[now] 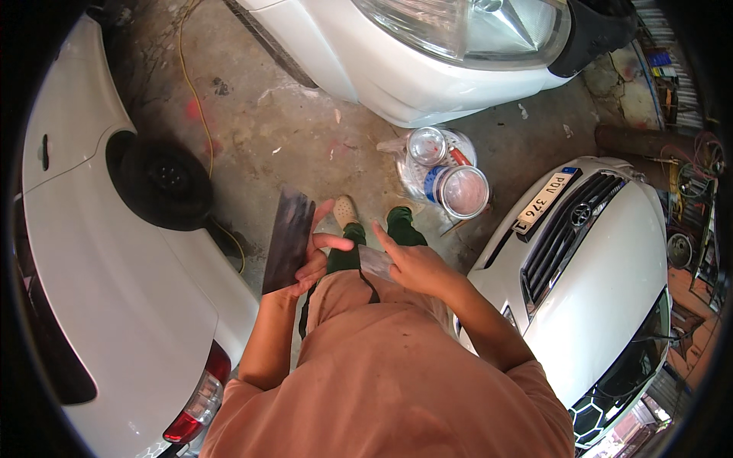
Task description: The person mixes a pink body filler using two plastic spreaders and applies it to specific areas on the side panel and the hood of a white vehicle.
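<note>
My left hand grips a dark, flat rectangular putty board, tilted upright with its broad face to the left. Its thumb and a finger stretch out toward the right. Across from it, my right hand is closed on a greyish flat spreader, with the index finger pointing up and forward. The spreader's blade reaches toward my left hand but stays apart from the board. Both hands are held in front of my waist, above my legs.
Ahead on the concrete floor, a large round tin and a smaller tin stand on plastic sheeting. White cars flank me: a car side at left, a car front at right, a bumper ahead. A yellow cord crosses the floor.
</note>
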`<state>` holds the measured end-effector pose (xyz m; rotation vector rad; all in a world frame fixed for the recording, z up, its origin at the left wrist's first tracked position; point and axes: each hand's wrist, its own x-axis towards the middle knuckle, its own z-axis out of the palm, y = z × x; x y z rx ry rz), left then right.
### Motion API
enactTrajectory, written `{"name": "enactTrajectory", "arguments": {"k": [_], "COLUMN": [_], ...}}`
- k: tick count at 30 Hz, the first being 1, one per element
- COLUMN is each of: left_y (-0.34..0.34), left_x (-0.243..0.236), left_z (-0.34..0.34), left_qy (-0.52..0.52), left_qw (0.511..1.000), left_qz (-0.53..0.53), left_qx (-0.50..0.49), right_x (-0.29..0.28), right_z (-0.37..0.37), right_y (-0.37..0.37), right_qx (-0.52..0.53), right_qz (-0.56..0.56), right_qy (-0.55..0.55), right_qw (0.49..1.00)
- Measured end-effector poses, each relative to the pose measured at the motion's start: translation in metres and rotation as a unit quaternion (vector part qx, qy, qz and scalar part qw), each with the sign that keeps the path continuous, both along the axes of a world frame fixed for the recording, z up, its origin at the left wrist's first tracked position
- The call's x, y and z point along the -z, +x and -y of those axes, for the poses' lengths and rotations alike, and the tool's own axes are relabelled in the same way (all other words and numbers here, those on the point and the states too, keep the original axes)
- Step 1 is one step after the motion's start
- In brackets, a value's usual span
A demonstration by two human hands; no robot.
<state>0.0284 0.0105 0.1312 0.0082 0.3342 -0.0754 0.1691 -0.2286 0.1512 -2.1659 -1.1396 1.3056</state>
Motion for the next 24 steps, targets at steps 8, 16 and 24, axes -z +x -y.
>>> {"name": "enactTrajectory", "arguments": {"k": [8,16,24], "left_y": [-0.004,0.012,-0.063], "left_x": [0.013,0.022,0.119], "left_z": [0.033,0.007,0.02], "left_qy": [-0.027,0.18,0.249], "left_qw": [0.998,0.961,0.893], "left_qz": [-0.032,-0.182,-0.302], "left_qx": [0.045,-0.11,0.22], "right_x": [-0.019,0.023,0.06], "right_z": [0.002,0.078,0.173], "right_y": [-0.015,-0.026,0.074], "right_qx": [-0.031,0.038,0.508], "right_qz": [0.176,0.087,0.083], "right_qy": [0.083,-0.002,-0.148], "right_qw": [0.98,0.995,0.844]}}
